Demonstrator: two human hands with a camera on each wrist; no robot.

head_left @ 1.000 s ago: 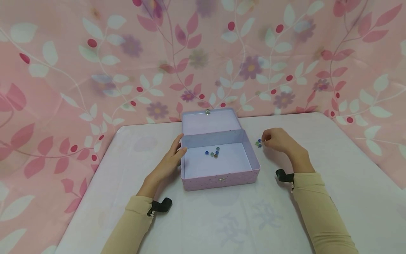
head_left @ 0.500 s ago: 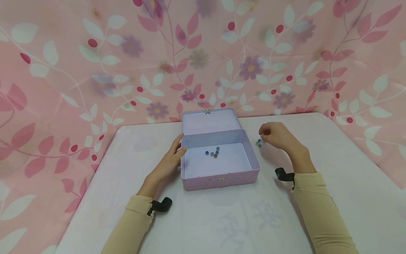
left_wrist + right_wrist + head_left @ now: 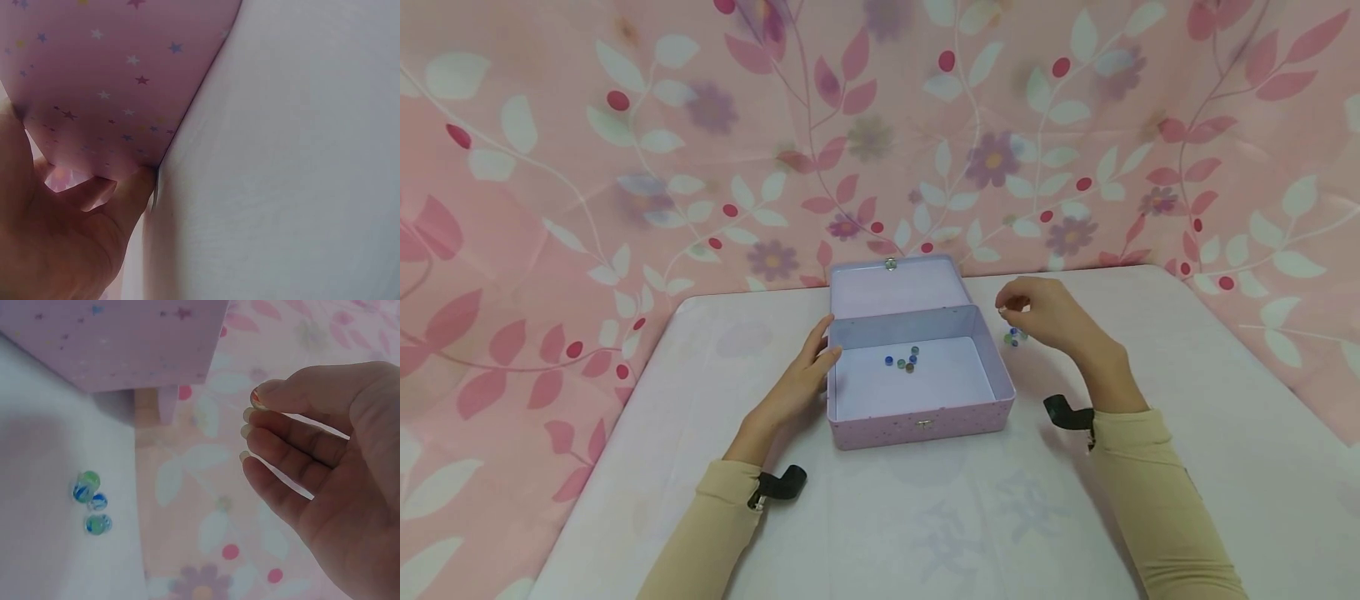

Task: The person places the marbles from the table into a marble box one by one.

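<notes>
A lilac tin box (image 3: 921, 432), printed with small stars, stands with its lid (image 3: 895, 290) tipped back. Inside it lie several glass marbles (image 3: 910, 367), blue, green and brown. My left hand (image 3: 797, 385) rests against the box's left side, fingers extended along the wall and thumb at the rim; in the left wrist view the fingers (image 3: 131, 200) touch the starred wall. To the right of the box, my right hand (image 3: 1048, 315) is raised above the table, pinching a marble (image 3: 255, 398) with an orange-red streak between thumb and fingers. Below it lies a cluster of marbles (image 3: 1013, 337).
A white cloth (image 3: 880, 517) covers the table, which has rounded far corners. Behind the far edge hangs a pink floral curtain (image 3: 880, 125). The box's raised right wall (image 3: 997, 358) stands between the loose marbles and the box interior.
My right hand has lifted from the marble cluster and shifted left toward the box, a marble now showing in its fingertips. The left hand and box stay put.
</notes>
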